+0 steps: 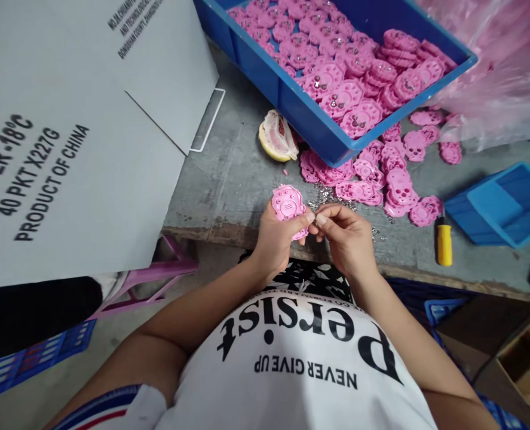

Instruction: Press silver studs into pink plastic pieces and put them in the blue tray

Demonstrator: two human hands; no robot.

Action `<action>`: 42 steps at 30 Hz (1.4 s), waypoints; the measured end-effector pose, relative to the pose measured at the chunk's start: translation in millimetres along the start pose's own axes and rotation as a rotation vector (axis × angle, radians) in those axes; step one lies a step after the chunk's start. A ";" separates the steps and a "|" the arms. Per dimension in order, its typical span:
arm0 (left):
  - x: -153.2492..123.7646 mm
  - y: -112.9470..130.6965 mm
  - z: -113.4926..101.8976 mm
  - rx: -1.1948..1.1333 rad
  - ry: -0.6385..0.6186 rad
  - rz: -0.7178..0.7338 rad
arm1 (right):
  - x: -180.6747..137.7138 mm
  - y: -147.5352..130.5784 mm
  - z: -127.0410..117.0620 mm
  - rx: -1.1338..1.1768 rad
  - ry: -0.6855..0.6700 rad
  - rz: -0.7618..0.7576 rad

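- One pink plastic piece [287,202] sits in your left hand [274,242], above the near edge of the desk [242,179]; that grip is clamped on it, your thumb across its lower part.
- Its long axis runs mostly away from your body, the near end leaning a little to the right, toward your other hand.
- Just right of it, your right hand [349,237] has thumb and forefinger together; whether a tiny part is between them, you cannot tell.
- From that right grip, the piece lies directly left and slightly farther out, its right edge just beside your fingertips; contact is unclear.
- Small metal bits [325,194] lie just beyond your right fingers, nearer that hand than the left.
- Farther right, loose pink pieces [399,188] lie on the desk, also nearer your right hand.
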State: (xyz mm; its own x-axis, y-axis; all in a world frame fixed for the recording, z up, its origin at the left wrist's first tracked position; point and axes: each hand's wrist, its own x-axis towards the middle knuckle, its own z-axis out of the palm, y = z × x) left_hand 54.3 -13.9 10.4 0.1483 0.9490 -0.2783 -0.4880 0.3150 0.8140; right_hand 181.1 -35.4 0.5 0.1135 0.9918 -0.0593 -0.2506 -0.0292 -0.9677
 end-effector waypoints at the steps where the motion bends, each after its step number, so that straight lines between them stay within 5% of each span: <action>1: 0.1 0.0 -0.6 -0.004 -0.012 -0.008 | 0.2 -0.1 0.1 -0.003 0.000 0.010; 10: 0.2 2.2 -2.7 -0.009 0.005 -0.030 | -1.4 3.5 0.8 -0.072 -0.002 -0.029; 18: 5.3 -8.2 -7.2 0.051 0.078 -0.013 | 2.1 9.6 -4.8 -0.469 0.036 -0.083; 25: 4.7 -21.0 -7.8 0.101 0.071 -0.045 | -1.5 20.6 -15.2 -0.324 0.064 0.092; 37: 4.1 -15.9 -5.1 0.091 0.053 -0.046 | 0.6 23.9 -13.2 -0.254 0.098 0.107; 42: 9.8 -11.6 -14.5 0.049 0.089 -0.049 | 8.3 26.8 -27.3 -0.410 0.139 0.036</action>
State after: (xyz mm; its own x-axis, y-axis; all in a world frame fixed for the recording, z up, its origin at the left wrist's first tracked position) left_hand 48.9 -8.5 -9.2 0.0932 0.9282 -0.3602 -0.4395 0.3630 0.8217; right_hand 201.6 -31.3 -32.6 0.2467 0.9639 -0.0998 0.1428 -0.1380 -0.9801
